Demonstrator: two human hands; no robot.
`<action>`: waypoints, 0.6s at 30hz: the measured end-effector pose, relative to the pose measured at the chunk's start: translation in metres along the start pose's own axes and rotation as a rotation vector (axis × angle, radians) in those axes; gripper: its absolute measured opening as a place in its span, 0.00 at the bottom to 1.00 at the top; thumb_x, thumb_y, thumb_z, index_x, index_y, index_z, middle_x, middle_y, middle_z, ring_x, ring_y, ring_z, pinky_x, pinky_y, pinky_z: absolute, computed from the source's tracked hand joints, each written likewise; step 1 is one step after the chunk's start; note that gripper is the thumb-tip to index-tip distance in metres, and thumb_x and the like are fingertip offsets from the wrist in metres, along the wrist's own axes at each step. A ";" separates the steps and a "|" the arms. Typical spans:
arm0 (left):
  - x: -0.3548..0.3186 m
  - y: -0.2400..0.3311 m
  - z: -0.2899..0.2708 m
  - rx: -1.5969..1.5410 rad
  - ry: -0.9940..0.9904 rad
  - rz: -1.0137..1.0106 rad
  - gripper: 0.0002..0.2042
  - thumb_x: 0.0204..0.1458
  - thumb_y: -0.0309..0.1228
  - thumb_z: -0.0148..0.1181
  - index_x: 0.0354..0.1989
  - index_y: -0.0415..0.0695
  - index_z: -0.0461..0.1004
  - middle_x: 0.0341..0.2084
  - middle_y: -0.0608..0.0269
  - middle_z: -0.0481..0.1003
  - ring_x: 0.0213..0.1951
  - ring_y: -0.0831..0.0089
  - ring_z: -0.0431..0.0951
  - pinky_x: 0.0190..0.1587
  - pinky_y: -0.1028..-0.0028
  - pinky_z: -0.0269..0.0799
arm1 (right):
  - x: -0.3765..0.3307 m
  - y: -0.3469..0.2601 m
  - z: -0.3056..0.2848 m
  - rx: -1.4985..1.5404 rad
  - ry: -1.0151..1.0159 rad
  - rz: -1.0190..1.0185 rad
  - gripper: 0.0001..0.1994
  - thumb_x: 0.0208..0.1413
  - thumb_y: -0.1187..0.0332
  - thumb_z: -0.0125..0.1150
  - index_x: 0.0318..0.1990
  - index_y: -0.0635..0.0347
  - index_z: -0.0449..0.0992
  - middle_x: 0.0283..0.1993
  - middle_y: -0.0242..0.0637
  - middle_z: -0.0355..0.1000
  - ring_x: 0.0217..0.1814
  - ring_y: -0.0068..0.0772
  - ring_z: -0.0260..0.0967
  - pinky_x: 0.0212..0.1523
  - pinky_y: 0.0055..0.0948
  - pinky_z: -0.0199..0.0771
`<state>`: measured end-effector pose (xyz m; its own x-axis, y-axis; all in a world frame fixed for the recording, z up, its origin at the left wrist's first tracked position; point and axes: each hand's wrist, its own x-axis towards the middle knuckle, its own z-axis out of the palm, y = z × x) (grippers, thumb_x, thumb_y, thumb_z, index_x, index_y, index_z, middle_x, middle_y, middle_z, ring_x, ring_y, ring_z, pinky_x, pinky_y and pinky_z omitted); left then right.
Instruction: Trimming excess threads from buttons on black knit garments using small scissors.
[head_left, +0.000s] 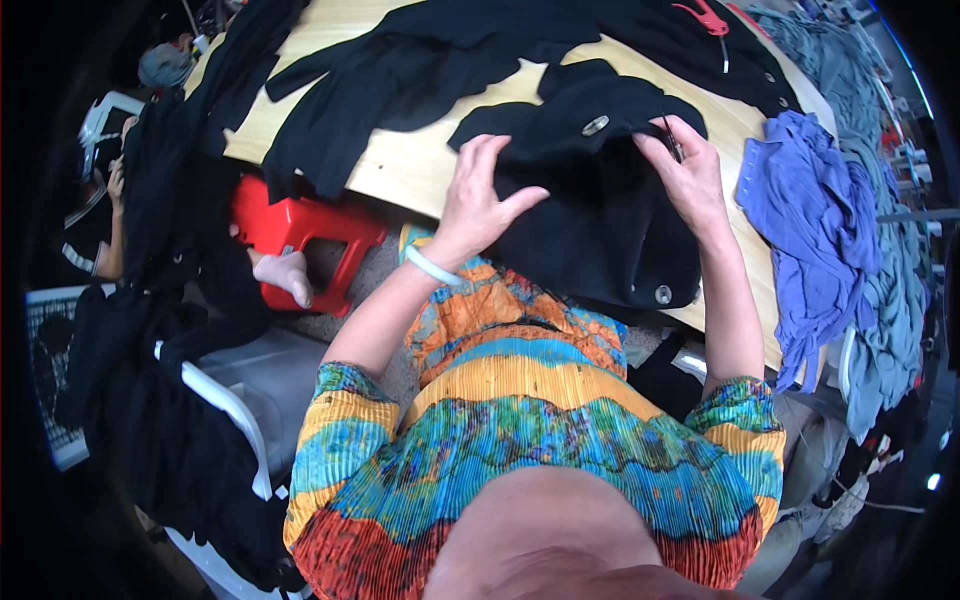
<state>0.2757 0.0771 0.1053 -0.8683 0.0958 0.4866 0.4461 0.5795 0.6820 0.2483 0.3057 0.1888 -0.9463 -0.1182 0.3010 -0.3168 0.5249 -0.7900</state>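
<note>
A black garment (590,220) with large shiny buttons lies in front of me, partly on the table and hanging over its near edge toward my lap. My left hand (480,200) is over its left side, thumb and fingers spread apart with nothing between them. At the upper right of the garment, my right hand (685,170) has its thumb and forefinger bent in close to the cloth. Against those fingers is a slim dark tool (672,138) that looks like thread snips. One button (596,126) shows between my hands, and another (663,294) sits low on the right.
More black garments (400,80) cover the far side of the wooden table (400,170). A red-handled tool (708,20) lies at the far right. Purple clothing (805,220) hangs over the right edge. At left are a red stool (300,225), another person's foot (285,275) and a grey bin (260,390).
</note>
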 end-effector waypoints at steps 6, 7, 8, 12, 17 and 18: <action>0.034 -0.005 0.040 0.117 0.053 0.139 0.25 0.34 0.30 0.65 0.44 0.37 0.64 0.37 0.52 0.68 0.42 0.54 0.68 0.45 0.64 0.64 | -0.018 -0.015 -0.026 -0.090 0.265 -0.096 0.07 0.44 0.72 0.58 0.32 0.64 0.71 0.19 0.30 0.64 0.21 0.14 0.57 0.23 0.18 0.59; 0.038 -0.018 0.039 0.112 0.053 0.106 0.20 0.35 0.28 0.63 0.39 0.37 0.67 0.35 0.52 0.69 0.40 0.55 0.69 0.42 0.65 0.65 | -0.017 -0.011 -0.034 -0.091 0.313 -0.112 0.07 0.45 0.73 0.57 0.33 0.64 0.71 0.19 0.30 0.64 0.21 0.14 0.57 0.23 0.18 0.59; 0.039 -0.026 0.031 0.102 0.035 0.016 0.16 0.37 0.28 0.62 0.36 0.39 0.69 0.34 0.53 0.70 0.39 0.56 0.69 0.42 0.66 0.66 | -0.016 -0.007 -0.041 -0.088 0.355 -0.126 0.07 0.45 0.73 0.56 0.33 0.63 0.71 0.19 0.30 0.64 0.21 0.14 0.58 0.23 0.17 0.59; 0.050 -0.038 0.003 0.231 -0.136 -0.064 0.14 0.40 0.31 0.61 0.35 0.40 0.71 0.31 0.54 0.71 0.37 0.55 0.71 0.38 0.66 0.67 | -0.005 0.008 -0.059 0.018 0.307 -0.047 0.10 0.47 0.74 0.52 0.39 0.64 0.71 0.26 0.28 0.68 0.27 0.13 0.60 0.30 0.14 0.61; 0.049 -0.052 0.009 0.275 -0.221 -0.093 0.17 0.39 0.33 0.62 0.38 0.40 0.70 0.32 0.50 0.71 0.39 0.54 0.71 0.40 0.64 0.66 | -0.001 0.009 -0.057 0.051 0.261 -0.023 0.13 0.47 0.74 0.52 0.43 0.60 0.72 0.32 0.27 0.71 0.30 0.12 0.62 0.36 0.14 0.62; 0.049 -0.056 0.012 0.255 -0.189 -0.085 0.17 0.39 0.33 0.62 0.38 0.41 0.69 0.32 0.50 0.70 0.39 0.53 0.70 0.41 0.64 0.66 | 0.000 0.010 -0.058 0.027 0.269 -0.045 0.13 0.48 0.73 0.52 0.43 0.58 0.73 0.33 0.28 0.72 0.31 0.13 0.62 0.36 0.14 0.62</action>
<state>0.2057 0.0585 0.0842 -0.9355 0.1733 0.3078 0.3227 0.7734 0.5455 0.2489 0.3600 0.2120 -0.8812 0.0896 0.4641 -0.3627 0.5015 -0.7855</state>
